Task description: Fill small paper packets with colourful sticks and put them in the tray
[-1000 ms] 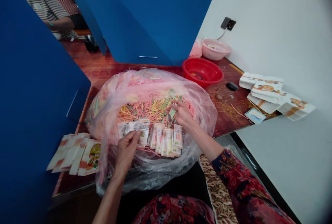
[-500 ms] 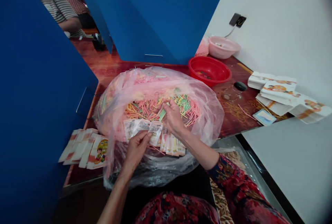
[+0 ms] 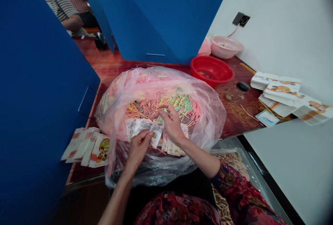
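Note:
My left hand (image 3: 140,144) pinches a small clear printed packet (image 3: 156,135) between thumb and fingers. More small packets (image 3: 177,145) lie in a row beside it, on the near side of a large clear pinkish plastic bag (image 3: 205,100). Inside the bag's wide mouth is a heap of thin pink, green, yellow and orange sticks (image 3: 148,108). Just above the packets, my right hand (image 3: 170,121) hovers over the near edge of the heap. Its fingers are curved and apart, with no stick clearly visible between them.
Blue partitions (image 3: 156,16) stand behind and left. At right are a red basin (image 3: 212,70), a pink basin (image 3: 226,47), a black-lidded jar (image 3: 237,91) and white printed packs (image 3: 283,91). Printed cards (image 3: 100,150) lie at left. Another person's striped sleeve (image 3: 59,2) shows beyond.
Green sticks that were in my right hand's fingers no longer show there, and those fingers have opened. My left hand stays on the packet. The view has shifted slightly.

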A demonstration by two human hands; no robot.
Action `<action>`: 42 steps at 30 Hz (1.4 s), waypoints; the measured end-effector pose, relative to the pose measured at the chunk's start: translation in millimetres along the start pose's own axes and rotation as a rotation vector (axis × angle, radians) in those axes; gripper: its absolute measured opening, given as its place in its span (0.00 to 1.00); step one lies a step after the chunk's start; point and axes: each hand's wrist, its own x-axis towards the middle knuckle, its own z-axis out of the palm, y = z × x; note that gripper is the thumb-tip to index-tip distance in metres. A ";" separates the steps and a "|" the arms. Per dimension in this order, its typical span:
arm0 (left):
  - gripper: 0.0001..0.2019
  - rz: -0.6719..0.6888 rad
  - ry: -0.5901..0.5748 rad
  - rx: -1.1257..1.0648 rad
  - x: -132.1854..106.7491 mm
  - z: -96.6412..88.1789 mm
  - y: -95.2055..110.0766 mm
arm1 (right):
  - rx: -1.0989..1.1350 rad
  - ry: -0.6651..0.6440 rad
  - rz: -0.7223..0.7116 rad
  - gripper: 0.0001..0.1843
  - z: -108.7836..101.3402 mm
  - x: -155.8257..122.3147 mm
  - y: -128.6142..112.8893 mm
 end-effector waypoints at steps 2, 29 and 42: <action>0.17 0.003 0.008 0.000 0.2 0.1 -1.9 | -0.011 -0.002 -0.012 0.05 0.2 -1.3 -1.1; 0.23 -0.117 0.068 -0.580 2.3 5.2 7.3 | -0.179 -0.128 -0.006 0.09 -4.8 -6.2 10.5; 0.17 -0.105 -0.106 -0.332 -9.6 14.0 16.4 | -0.168 -0.001 -0.010 0.10 -17.8 -27.8 -6.9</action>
